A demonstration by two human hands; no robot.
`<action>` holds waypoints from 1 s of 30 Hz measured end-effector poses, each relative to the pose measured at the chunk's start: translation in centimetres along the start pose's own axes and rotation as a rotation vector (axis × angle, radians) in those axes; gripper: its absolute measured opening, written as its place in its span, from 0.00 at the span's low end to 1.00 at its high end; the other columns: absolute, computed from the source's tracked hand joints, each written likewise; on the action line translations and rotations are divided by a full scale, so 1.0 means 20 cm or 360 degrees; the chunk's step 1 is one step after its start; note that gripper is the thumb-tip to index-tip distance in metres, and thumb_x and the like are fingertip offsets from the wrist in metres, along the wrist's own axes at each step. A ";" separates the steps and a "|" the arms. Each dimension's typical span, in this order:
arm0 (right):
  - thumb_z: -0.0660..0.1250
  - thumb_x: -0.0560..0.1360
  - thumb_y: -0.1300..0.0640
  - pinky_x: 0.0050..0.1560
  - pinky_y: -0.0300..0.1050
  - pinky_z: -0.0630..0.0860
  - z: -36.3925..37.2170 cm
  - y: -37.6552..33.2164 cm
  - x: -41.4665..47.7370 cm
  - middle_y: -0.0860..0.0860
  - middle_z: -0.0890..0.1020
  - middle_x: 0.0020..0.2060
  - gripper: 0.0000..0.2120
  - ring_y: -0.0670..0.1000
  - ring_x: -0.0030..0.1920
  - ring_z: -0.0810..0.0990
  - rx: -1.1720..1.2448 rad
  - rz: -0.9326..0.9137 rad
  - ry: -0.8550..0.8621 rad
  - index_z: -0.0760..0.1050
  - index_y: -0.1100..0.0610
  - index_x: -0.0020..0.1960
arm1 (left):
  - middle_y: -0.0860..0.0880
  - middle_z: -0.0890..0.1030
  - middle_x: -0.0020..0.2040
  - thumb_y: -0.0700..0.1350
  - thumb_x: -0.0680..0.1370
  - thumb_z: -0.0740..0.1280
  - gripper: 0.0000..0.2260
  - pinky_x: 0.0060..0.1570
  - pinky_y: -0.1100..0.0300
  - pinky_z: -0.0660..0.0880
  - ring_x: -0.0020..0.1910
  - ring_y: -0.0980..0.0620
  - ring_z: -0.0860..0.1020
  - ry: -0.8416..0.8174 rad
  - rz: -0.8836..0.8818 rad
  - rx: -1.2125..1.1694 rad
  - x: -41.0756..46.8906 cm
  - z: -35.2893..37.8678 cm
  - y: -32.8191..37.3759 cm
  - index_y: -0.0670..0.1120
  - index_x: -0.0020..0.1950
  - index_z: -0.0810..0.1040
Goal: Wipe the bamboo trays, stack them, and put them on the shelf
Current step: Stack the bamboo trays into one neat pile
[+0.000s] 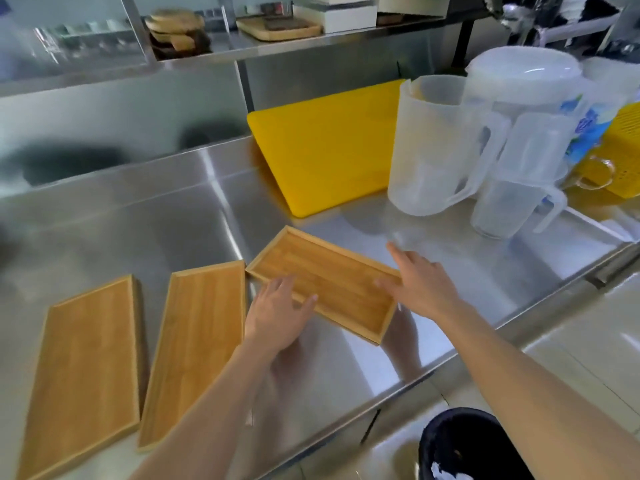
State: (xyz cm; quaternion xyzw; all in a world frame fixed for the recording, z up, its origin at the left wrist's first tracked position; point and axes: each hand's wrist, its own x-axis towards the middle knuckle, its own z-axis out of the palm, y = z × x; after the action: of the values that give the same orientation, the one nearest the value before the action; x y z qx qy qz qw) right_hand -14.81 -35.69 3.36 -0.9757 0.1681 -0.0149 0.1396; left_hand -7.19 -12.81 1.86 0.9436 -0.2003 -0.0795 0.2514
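Note:
Three bamboo trays lie on the steel counter (pixel 180 223). The left tray (pixel 83 368) and the middle tray (pixel 199 341) lie side by side near the front edge. The right tray (pixel 311 268) lies turned at an angle, hollow side up. My left hand (pixel 277 313) rests on its near long rim, fingers spread, thumb inside the tray. My right hand (pixel 420 282) lies flat at its right end, fingers apart, touching the rim. No cloth is in view. The shelf (pixel 194 53) runs above the back wall.
A yellow cutting board (pixel 325 143) leans at the back. Clear plastic jugs (pixel 436 147) and a lidded container (pixel 526 77) stand right of it, beside a yellow basket (pixel 620 150). Wooden boards (pixel 176 26) sit on the shelf. A black bin (pixel 467 445) stands below the counter's edge.

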 end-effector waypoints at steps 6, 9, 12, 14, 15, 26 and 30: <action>0.60 0.72 0.39 0.64 0.56 0.60 0.11 -0.01 0.07 0.56 0.65 0.69 0.35 0.59 0.67 0.65 0.0151 0.0153 -0.0159 0.50 0.51 0.72 | 0.45 0.56 0.76 0.59 0.75 0.61 0.35 0.71 0.50 0.55 0.74 0.44 0.55 -0.0215 -0.0219 -0.0218 -0.04 0.08 -0.06 0.46 0.75 0.51; 0.61 0.71 0.40 0.65 0.57 0.59 0.15 0.00 0.09 0.55 0.63 0.71 0.36 0.58 0.68 0.63 0.0232 0.0217 -0.0248 0.50 0.51 0.72 | 0.46 0.48 0.78 0.58 0.75 0.61 0.38 0.74 0.49 0.48 0.76 0.47 0.46 -0.0343 -0.0298 -0.0350 -0.06 0.12 -0.04 0.44 0.75 0.45; 0.62 0.71 0.41 0.64 0.58 0.60 0.18 -0.02 0.09 0.56 0.65 0.70 0.35 0.59 0.68 0.62 0.0267 0.0278 -0.0257 0.52 0.52 0.72 | 0.48 0.50 0.77 0.56 0.75 0.63 0.37 0.74 0.50 0.47 0.76 0.48 0.45 -0.0366 -0.0304 -0.0621 -0.08 0.15 0.01 0.45 0.76 0.46; 0.62 0.71 0.42 0.62 0.58 0.62 0.21 -0.06 0.07 0.57 0.68 0.66 0.32 0.60 0.65 0.64 0.0203 0.0332 -0.0196 0.56 0.53 0.70 | 0.49 0.59 0.75 0.53 0.74 0.65 0.33 0.72 0.49 0.56 0.74 0.47 0.55 -0.0377 -0.0377 -0.1012 -0.09 0.16 0.06 0.49 0.74 0.53; 0.62 0.71 0.42 0.61 0.58 0.63 0.22 -0.08 0.06 0.57 0.69 0.64 0.30 0.61 0.64 0.66 0.0186 0.0356 -0.0173 0.58 0.53 0.68 | 0.50 0.65 0.72 0.52 0.74 0.66 0.31 0.69 0.50 0.62 0.71 0.48 0.62 -0.0369 -0.0464 -0.1247 -0.09 0.16 0.09 0.51 0.73 0.57; 0.63 0.71 0.50 0.49 0.49 0.66 0.21 -0.19 0.00 0.52 0.69 0.49 0.21 0.56 0.52 0.70 0.0918 0.0891 -0.0285 0.64 0.57 0.59 | 0.46 0.72 0.65 0.47 0.71 0.67 0.27 0.64 0.43 0.68 0.63 0.43 0.71 -0.0257 -0.1321 -0.1873 0.00 0.13 0.17 0.49 0.67 0.62; 0.63 0.72 0.52 0.37 0.44 0.68 0.17 -0.14 0.01 0.53 0.73 0.43 0.16 0.51 0.39 0.70 0.1268 0.0911 -0.0391 0.69 0.62 0.53 | 0.43 0.75 0.64 0.46 0.73 0.66 0.22 0.63 0.45 0.70 0.61 0.43 0.74 -0.0227 -0.1347 -0.1704 0.01 0.13 0.12 0.43 0.65 0.67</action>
State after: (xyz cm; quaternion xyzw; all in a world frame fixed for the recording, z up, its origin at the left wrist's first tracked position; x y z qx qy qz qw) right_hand -13.37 -32.34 0.88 -0.7561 0.3925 0.0760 0.5182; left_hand -8.56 -15.98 0.85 0.6787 0.2366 -0.3208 0.6168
